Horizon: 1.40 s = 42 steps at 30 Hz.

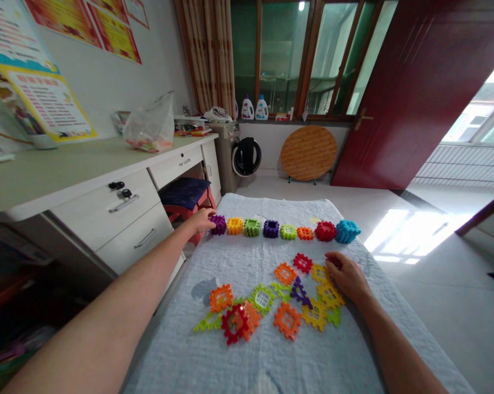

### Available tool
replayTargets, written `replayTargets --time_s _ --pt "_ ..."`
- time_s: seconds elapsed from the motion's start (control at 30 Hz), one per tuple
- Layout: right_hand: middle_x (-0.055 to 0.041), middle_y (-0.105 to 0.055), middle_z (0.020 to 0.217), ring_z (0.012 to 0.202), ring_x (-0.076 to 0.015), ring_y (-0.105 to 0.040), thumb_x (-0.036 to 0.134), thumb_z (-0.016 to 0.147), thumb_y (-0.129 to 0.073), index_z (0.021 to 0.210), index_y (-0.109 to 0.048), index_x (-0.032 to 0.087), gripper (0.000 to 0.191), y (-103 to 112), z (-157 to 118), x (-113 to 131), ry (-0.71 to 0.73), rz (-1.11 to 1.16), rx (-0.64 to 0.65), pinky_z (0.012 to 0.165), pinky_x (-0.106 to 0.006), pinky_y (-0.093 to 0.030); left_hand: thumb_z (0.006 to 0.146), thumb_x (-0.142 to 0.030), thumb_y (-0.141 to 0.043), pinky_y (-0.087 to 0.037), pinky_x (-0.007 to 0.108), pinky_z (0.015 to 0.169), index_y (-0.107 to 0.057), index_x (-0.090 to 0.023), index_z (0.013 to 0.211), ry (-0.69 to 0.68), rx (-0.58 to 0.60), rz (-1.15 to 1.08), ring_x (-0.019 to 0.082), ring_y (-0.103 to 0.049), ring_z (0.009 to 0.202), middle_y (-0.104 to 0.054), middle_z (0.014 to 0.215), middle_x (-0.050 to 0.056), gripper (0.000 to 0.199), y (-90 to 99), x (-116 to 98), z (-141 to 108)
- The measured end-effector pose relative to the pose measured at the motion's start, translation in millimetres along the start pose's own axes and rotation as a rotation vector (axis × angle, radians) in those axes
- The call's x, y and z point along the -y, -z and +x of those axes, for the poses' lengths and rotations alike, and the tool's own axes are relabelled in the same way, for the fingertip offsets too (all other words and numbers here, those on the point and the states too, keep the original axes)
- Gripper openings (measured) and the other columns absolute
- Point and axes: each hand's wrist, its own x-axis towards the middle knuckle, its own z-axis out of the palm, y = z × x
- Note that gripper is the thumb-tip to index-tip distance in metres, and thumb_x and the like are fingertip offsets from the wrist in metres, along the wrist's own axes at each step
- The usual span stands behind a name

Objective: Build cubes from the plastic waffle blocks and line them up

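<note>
Eight stacks (pixel 288 232), row's long axis running rightward from the leftmost purple stack (pixel 218 225) — left hand (pixel 204 220) touching its left side, right hand (pixel 348 273) well right of it — can't tell if either grip's closed.

The place looks like a home, shown by the washing machine (pixel 229 148), detergent bottles (pixel 262 109), long curtain (pixel 212 54) and round wooden table (pixel 308 153).

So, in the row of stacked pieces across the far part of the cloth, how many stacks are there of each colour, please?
Purple: 2 (end purple stack, darker purple stack)
Green: 2 (left green stack, right green stack)
Yellow stack: 1
Orange stack: 1
Red stack: 1
Blue stack: 1
Total: 8
</note>
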Motion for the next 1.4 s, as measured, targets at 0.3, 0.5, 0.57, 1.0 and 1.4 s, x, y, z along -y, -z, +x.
replayTargets --time_s 0.3,0.5,0.57,1.0,1.4 --pt "-0.0053 -0.068 0.080 0.071 -0.0172 -0.061 0.035 0.075 -0.047 0.096 -0.065 0.016 0.034 0 1 -2 -0.009 0.001 0.009 0.069 -0.029 -0.046 0.062 -0.030 -0.059 -0.041 0.036 0.097 -0.059 -0.013 0.111 -0.067 -0.116 0.046 0.025 -0.054 0.107 -0.057 0.111 0.009 0.052 9.8 -18 -40" --pt "-0.0056 -0.068 0.078 0.070 -0.0170 -0.060 0.033 0.074 -0.048 0.095 -0.066 0.016 0.033 1 2 0 -0.007 -0.008 -0.003 0.070 -0.029 -0.045 0.073 -0.037 -0.057 -0.046 0.029 0.086 -0.062 -0.020 0.105 -0.269 0.261 0.005 0.019 -0.058 0.098 -0.060 0.108 0.004 0.036 3.3 -57 -137" --pt "-0.0057 -0.067 0.078 0.069 -0.0169 -0.060 0.033 0.073 -0.048 0.095 -0.066 0.015 0.033 1 2 0 -0.002 -0.010 0.007 0.069 -0.029 -0.045 0.071 -0.039 -0.061 -0.044 0.029 0.091 -0.059 -0.022 0.112 -0.293 0.324 0.016 0.019 -0.056 0.103 -0.057 0.114 0.003 0.044 -4.4 -66 -165" --pt "-0.0054 -0.067 0.078 0.069 -0.0159 -0.059 0.030 0.073 -0.049 0.094 -0.067 0.014 0.032 -1 1 -4 0.027 -0.009 -0.013 0.069 -0.028 -0.045 0.089 -0.036 -0.038 -0.040 0.024 0.068 -0.065 -0.019 0.085 -0.198 0.234 -0.028 0.015 -0.057 0.072 -0.064 0.076 0.000 0.032 -20.0 -96 -180" --pt "-0.0045 -0.067 0.078 0.069 -0.0149 -0.058 0.027 0.073 -0.048 0.094 -0.067 0.015 0.030 2 -1 1 0.016 0.006 -0.010 0.068 -0.026 -0.044 0.084 -0.042 -0.050 -0.038 0.035 0.095 -0.058 -0.018 0.107 -0.257 -0.025 0.035 0.023 -0.052 0.107 -0.059 0.112 0.009 0.035 -56.9 -127 -163"
